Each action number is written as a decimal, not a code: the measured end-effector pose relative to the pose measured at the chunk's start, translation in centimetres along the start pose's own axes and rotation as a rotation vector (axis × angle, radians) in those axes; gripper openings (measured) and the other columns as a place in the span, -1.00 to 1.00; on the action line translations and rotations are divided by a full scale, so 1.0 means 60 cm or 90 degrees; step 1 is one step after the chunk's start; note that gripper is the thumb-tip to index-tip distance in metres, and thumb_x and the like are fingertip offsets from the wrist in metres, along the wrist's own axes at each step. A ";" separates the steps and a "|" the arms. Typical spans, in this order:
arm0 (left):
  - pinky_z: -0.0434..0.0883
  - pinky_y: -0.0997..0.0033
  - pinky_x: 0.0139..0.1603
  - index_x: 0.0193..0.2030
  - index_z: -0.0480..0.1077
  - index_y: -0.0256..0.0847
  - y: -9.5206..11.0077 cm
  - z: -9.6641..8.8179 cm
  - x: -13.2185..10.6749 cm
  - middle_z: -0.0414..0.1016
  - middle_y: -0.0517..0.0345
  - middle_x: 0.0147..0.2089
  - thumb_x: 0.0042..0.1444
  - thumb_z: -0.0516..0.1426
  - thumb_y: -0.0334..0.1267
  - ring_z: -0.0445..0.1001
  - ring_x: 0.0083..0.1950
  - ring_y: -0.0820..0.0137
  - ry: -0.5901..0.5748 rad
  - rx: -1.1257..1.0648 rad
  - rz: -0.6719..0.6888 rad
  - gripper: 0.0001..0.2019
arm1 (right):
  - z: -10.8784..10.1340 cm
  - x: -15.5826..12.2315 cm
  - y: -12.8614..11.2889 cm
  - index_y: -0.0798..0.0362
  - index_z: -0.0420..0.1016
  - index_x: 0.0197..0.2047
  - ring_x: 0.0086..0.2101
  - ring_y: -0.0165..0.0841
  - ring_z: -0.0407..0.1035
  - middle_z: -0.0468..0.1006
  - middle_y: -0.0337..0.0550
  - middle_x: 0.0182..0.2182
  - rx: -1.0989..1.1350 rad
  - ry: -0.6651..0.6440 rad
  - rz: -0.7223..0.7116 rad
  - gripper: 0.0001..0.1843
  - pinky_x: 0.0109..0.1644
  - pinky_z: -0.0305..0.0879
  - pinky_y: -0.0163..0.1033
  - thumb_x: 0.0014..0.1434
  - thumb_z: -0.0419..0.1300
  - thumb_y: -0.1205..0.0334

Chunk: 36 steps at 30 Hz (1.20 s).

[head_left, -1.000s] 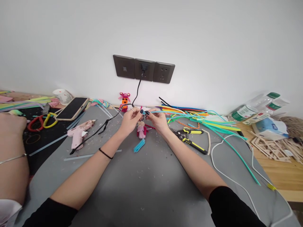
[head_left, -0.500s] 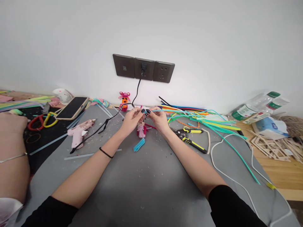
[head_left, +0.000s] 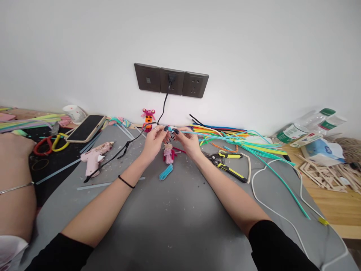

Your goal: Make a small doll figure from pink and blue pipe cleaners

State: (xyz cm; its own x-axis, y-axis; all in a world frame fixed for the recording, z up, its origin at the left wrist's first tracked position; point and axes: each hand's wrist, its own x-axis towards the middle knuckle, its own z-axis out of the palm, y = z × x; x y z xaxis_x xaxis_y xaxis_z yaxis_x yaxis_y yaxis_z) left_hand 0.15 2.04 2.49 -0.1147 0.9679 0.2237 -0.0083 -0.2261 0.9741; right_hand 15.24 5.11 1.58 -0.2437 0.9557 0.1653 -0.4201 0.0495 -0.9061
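My left hand (head_left: 154, 140) and my right hand (head_left: 188, 141) meet above the grey mat (head_left: 169, 210), fingertips pinched together on a thin light-blue pipe cleaner (head_left: 197, 133) that trails off right into the pile of coloured pipe cleaners (head_left: 239, 141). Just below the fingers stands a small pink and red pipe-cleaner figure (head_left: 168, 153). A folded blue pipe-cleaner piece (head_left: 166, 172) lies on the mat in front of it.
A pink glue gun (head_left: 94, 158) with a black cord lies left; yellow-black pliers (head_left: 227, 165) lie right. A phone (head_left: 86, 128), an orange-pink figure (head_left: 148, 119), wall sockets (head_left: 171, 80), bottles (head_left: 307, 126), wooden pieces (head_left: 324, 175). Another person's arm (head_left: 14, 180) rests at far left.
Both hands rose slightly and kept pinching the light-blue pipe cleaner, fingertips shifting a little. Nothing else moved.
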 end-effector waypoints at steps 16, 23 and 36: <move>0.32 0.48 -0.42 -0.36 0.53 -0.21 0.011 0.005 -0.001 0.50 0.18 -0.45 -0.21 0.46 0.05 0.39 -0.42 0.46 0.056 -0.140 -0.077 -0.58 | -0.002 -0.004 -0.003 0.02 0.53 -0.35 -0.39 -0.37 0.40 0.54 -0.20 -0.38 -0.180 -0.014 -0.110 -0.51 -0.25 0.40 -0.22 -0.03 0.45 -0.24; 0.31 0.51 -0.40 -0.42 0.57 -0.24 0.014 0.005 0.001 0.50 0.17 -0.43 -0.40 0.53 -0.04 0.39 -0.40 0.49 0.064 -0.240 -0.136 -0.57 | -0.006 -0.004 0.003 0.01 0.53 -0.32 -0.32 -0.35 0.42 0.54 -0.17 -0.33 -0.234 -0.034 -0.150 -0.58 -0.19 0.44 -0.20 0.09 0.39 -0.20; 0.30 0.42 -0.45 -0.35 0.55 -0.24 0.002 -0.005 0.003 0.53 0.09 -0.43 -0.13 0.38 0.22 0.39 -0.43 0.40 0.029 -0.007 -0.041 -0.50 | -0.003 -0.009 0.000 0.01 0.55 -0.31 -0.29 -0.34 0.43 0.54 -0.17 -0.32 -0.251 -0.008 -0.174 -0.78 -0.15 0.44 -0.19 0.15 0.34 0.03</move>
State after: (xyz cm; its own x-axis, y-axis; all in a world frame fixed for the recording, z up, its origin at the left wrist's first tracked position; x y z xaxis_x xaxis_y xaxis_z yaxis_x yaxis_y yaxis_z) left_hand -0.15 2.14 2.61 -0.1580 0.9746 0.1587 -0.0276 -0.1651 0.9859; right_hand 15.52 4.65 1.40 -0.1824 0.8888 0.4204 -0.1074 0.4070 -0.9071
